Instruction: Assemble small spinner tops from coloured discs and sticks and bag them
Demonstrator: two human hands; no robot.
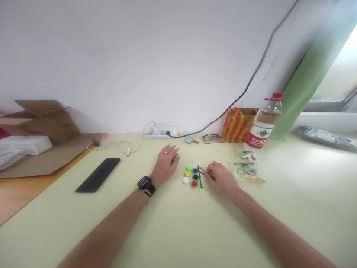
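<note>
Several small round plastic discs in green, yellow, white, blue, black and red stand in two rows on the table. Beside them, thin coloured plastic sticks lie close together, a bright green one longest. My right hand is closed in a pinch at the right end of a thin red and blue stick. My left hand rests flat on the table with fingers stretched out. Between its thumb and forefinger shows a slim dark blue-green thing, partly hidden; its kind is unclear.
Clear bags of small coloured parts lie right of my right hand, before a water bottle and striped bag. A power strip sits against the wall. Left are a black slab and cardboard.
</note>
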